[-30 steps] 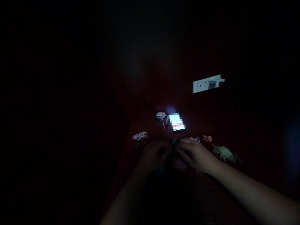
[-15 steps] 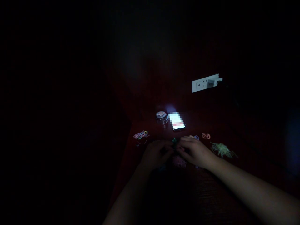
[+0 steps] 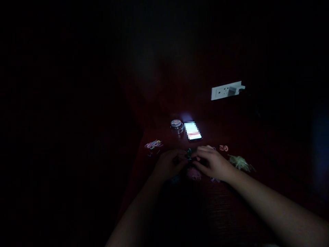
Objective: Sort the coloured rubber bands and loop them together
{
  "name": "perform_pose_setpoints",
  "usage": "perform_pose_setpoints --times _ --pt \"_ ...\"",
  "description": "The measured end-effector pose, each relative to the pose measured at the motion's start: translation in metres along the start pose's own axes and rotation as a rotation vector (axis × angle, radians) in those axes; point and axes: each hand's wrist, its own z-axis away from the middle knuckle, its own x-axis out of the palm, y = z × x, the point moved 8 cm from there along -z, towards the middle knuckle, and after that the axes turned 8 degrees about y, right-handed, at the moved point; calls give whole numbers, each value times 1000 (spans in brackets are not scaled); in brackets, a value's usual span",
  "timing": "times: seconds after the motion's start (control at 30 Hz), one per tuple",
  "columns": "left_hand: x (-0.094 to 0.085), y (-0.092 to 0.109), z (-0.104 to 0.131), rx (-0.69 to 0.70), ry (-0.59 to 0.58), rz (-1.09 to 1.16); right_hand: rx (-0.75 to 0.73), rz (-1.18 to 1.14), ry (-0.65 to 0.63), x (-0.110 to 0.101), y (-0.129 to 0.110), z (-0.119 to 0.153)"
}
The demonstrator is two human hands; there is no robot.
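Two bare hands of mine meet low over the dark red table point(image 3: 223, 209), my left hand point(image 3: 171, 164) on the side of its left edge and my right hand point(image 3: 212, 163) facing it. Thumbs and fingers are drawn in narrow, with a small green looped piece point(image 3: 189, 152) showing between the two sets of fingertips; in this gloom I cannot tell which hand pinches it, or whether both do. I judge it light, soft and springy, readier to bend than break, and small enough to slide from a loose pinch; I'd take it by opposite ends, thumb against fingertip.

Just on my side of it lies a heap of pink strands point(image 3: 194, 174), with some purple bits point(image 3: 215, 179) by my right wrist. Beyond my right forearm are yellow-green strands point(image 3: 241, 162) and, farther off, orange pieces point(image 3: 223, 148). Small coloured rings point(image 3: 153, 144) lie near the table's left edge. Toward the far edge, a lidded jar point(image 3: 176, 127) stands just beside a lit phone point(image 3: 192, 131), below a wall socket point(image 3: 221, 92).
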Motion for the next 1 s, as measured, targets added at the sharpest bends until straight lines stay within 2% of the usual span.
perform_pose_setpoints --times 0.53,0.77,0.87,1.0 --pt "-1 7 -2 33 18 34 -34 -7 -11 0 0 0" --pt "-6 6 -2 105 39 -54 -55 -14 4 0 0 0" --pt "-19 -2 3 48 24 -35 -33 -5 28 -2 3 -1" --pt "-37 -21 19 -121 -64 -64 -26 1 40 -1 6 -2"
